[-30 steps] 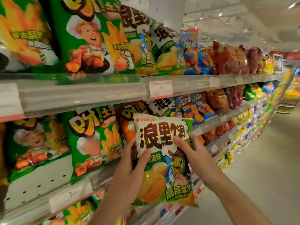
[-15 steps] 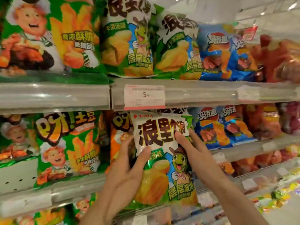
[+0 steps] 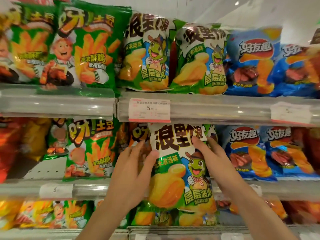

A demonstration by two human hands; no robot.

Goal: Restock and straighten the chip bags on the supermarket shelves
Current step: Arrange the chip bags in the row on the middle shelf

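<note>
Both hands on it: left hand [image 3: 133,172] and right hand [image 3: 216,163] grip the white-and-green crinkly chip bag [image 3: 180,170] upright before the middle shelf [image 3: 285,189]. Next, I reckon: push it back squarely.

Both forearms are bare to the frame edge, left hand [image 3: 133,172] and right hand [image 3: 216,163] ungloved, ringless

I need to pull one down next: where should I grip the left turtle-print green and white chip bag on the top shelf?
Take the left turtle-print green and white chip bag by its two side edges, mid-height, coming straight from the front. It stands upright and puffed, with neighbours pressed against both sides, so its front is likely too bulging to pinch.
</note>
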